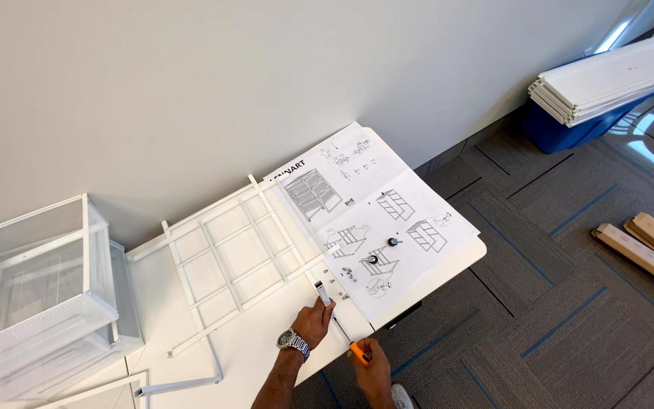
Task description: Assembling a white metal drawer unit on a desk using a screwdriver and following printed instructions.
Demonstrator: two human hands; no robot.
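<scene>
Holding a small white bracket (323,292) against the corner of the white wire frame (228,257), my left hand (313,324) is pinched shut on it, watch on the wrist. My right hand (370,369) is closed round the orange handle of a screwdriver (348,341), its thin shaft slanting up toward the bracket.

I judge the bracket light, stiff and smooth-painted, so likely slippery; its flat sides look best to take hold of. The frame, a grid of thin metal rods lying flat on the white table (448,265), looks rigid but springy, easiest taken by its outer rails.

Beside it an unfolded paper instruction sheet (387,220) lies half over the table edge, a few small screws (349,274) on it. Stacked mesh baskets (32,295) stand to the left; flat white boards (607,79) rest on a blue bin (562,136) on the grey carpet.
</scene>
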